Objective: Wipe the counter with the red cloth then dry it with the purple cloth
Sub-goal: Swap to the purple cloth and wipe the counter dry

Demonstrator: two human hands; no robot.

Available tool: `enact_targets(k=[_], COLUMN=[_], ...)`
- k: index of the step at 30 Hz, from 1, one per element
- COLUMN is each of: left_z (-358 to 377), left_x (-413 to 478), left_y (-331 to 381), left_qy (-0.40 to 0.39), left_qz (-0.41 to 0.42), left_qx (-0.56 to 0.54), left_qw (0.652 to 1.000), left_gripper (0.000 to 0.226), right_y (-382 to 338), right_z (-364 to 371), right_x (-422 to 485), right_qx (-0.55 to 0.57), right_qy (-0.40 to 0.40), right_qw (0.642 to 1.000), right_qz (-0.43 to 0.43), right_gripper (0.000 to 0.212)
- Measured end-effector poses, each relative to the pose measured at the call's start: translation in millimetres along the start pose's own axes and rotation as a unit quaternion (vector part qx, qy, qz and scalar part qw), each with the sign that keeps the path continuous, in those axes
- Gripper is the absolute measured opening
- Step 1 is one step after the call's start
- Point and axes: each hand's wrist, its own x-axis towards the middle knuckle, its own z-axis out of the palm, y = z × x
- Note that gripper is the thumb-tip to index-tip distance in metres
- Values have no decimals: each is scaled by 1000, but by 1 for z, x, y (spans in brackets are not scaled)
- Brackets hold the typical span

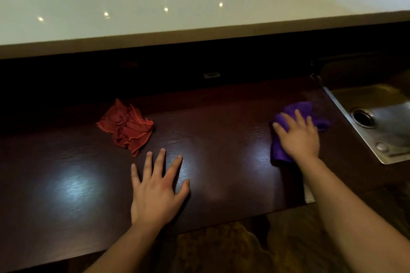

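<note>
The dark wooden counter runs across the view. A crumpled red cloth lies on it left of centre, touched by neither hand. My left hand rests flat on the counter just below and right of the red cloth, fingers spread, holding nothing. My right hand presses palm-down on the purple cloth at the counter's right end, near the sink. Part of the purple cloth is hidden under my hand.
A steel sink with a round drain sits at the right edge. A raised white bar top runs along the back above a dark recess. Patterned floor shows below the counter's front edge.
</note>
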Motion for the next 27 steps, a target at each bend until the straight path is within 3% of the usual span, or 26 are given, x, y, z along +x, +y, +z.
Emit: enact_targets(k=[2, 4, 7, 9, 11, 14, 16, 18, 20, 24, 27], left_z=[0, 2, 2, 2, 2, 2, 2, 4, 4, 5, 6], left_x=[0, 0, -1, 1, 1, 1, 1, 1, 1, 1, 1], left_y=[-1, -2, -2, -2, -2, -1, -1, -3, -4, -3, -3], left_qy=[4, 10, 8, 7, 5, 8, 10, 9, 12, 18, 17], left_qz=[5, 5, 7, 4, 2, 3, 3, 1, 0, 5, 6], left_qx=[-2, -6, -11, -14, -13, -12, -13, -14, -11, -11, -6], left_qw=[1000, 1000, 1000, 1000, 1000, 1000, 1000, 1000, 1000, 1000, 1000], left_gripper=[65, 64, 63, 62, 61, 61, 60, 60, 60, 60, 60], right_y=[-36, -56, -29, 9, 34, 21, -11, -46, -71, -50, -14], right_z=[5, 16, 13, 5, 0, 1, 5, 10, 17, 16, 8], right_x=[-5, -37, -82, -69, -36, 21, 43, 42, 19, -41, -22], right_qx=[-18, -29, -26, -12, -1, 3, -3, -8, -15, -20, -2], right_qy=[-17, -29, -54, -34, -5, 12, 7, -6, -15, -51, -31], right_qw=[998, 982, 942, 949, 980, 999, 1000, 999, 991, 947, 967], right_qz=[-59, -185, -330, -312, -201, -52, -13, -41, -129, -318, -252], right_gripper=[59, 57, 58, 55, 52, 58, 63, 64, 60, 57, 57])
